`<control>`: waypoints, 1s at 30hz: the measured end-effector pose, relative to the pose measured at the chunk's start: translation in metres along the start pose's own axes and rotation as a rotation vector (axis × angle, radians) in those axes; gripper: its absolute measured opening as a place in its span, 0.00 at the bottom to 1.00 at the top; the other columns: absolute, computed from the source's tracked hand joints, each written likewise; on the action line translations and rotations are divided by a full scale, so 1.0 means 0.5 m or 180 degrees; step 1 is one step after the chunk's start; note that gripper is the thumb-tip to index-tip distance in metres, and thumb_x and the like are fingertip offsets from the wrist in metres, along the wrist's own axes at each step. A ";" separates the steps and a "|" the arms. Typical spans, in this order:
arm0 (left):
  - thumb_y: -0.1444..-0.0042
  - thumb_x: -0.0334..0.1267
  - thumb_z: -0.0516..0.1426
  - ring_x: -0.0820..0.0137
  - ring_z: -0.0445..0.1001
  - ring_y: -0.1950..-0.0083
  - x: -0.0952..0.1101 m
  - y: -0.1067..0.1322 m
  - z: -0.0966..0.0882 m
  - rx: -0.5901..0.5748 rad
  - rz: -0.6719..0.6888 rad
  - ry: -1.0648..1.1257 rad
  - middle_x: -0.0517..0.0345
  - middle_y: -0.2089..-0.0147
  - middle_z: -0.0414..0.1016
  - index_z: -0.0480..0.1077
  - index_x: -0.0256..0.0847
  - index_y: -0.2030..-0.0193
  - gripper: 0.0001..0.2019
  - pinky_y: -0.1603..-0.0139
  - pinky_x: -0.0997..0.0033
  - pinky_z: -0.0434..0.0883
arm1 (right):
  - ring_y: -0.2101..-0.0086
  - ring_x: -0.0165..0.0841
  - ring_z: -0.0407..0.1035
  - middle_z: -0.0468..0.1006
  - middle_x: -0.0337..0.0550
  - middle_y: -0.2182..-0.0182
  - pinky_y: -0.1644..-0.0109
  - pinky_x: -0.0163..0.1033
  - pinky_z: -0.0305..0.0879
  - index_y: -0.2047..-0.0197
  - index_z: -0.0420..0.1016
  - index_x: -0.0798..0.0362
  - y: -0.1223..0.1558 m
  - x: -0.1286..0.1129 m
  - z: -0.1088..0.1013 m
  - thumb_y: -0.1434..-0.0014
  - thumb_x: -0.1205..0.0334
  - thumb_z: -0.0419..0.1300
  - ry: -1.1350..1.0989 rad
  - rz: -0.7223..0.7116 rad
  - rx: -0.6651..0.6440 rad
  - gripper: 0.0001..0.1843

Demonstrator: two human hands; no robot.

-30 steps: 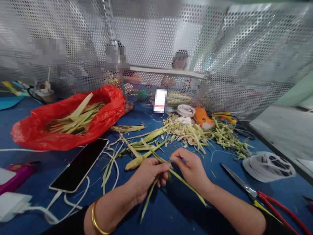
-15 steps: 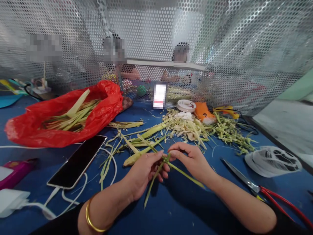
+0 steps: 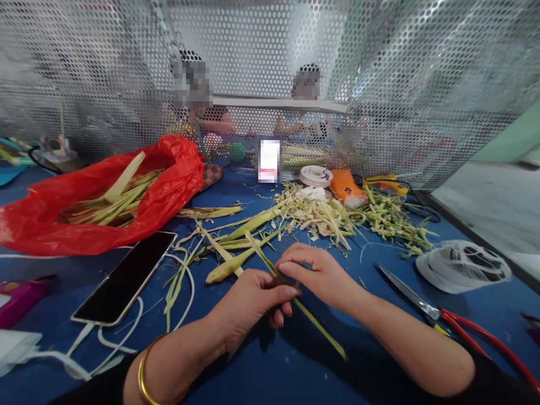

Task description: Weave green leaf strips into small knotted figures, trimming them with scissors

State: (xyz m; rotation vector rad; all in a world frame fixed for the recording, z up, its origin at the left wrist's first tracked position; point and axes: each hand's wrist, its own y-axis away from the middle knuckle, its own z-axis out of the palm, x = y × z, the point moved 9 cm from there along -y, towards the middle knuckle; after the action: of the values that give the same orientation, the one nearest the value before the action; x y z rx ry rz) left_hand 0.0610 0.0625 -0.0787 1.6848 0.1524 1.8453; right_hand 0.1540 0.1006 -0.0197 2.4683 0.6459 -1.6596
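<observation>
My left hand [image 3: 261, 295] is closed, thumb pressed over its fingers, pinching green leaf strips [image 3: 320, 329] above the blue table. Close against it, my right hand [image 3: 314, 270] has its bent fingertips on the same strips, where they meet. One strip end slants down to the right; another pokes up and left beyond the fingers. The crossing itself is hidden by my fingers. Just past my hands lie long pale-green husk pieces [image 3: 223, 270] and thin loose strips [image 3: 172, 298].
Scissors [image 3: 422, 301] with red handles and a white roll [image 3: 464, 267] lie right. Behind are shredded trimmings [image 3: 320, 216], a tape spool [image 3: 315, 175] and an orange packet [image 3: 348, 188]. Left are a red bag [image 3: 177, 163] of leaves and a phone [image 3: 126, 278]. People sit behind a perforated screen [image 3: 253, 56].
My left thumb has moved over the crossing of the strips. The strip end that hung down to the left no longer shows there. The view has shifted slightly.
</observation>
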 end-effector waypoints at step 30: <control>0.52 0.32 0.66 0.68 0.79 0.59 0.054 0.012 -0.047 0.0430 0.0652 0.1557 0.49 0.63 0.82 0.78 0.34 0.59 0.12 0.52 0.73 0.72 | 0.73 0.29 0.66 0.72 0.36 0.77 0.66 0.35 0.60 0.75 0.72 0.52 0.040 -0.078 -0.038 0.39 0.61 0.58 0.0882 -0.0436 0.0716 0.13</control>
State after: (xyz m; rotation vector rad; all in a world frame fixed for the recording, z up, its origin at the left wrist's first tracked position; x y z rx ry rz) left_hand 0.0374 0.0794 -0.0567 1.3404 0.3217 2.4262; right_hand 0.1659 0.0769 0.0201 2.9108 0.7067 -1.5216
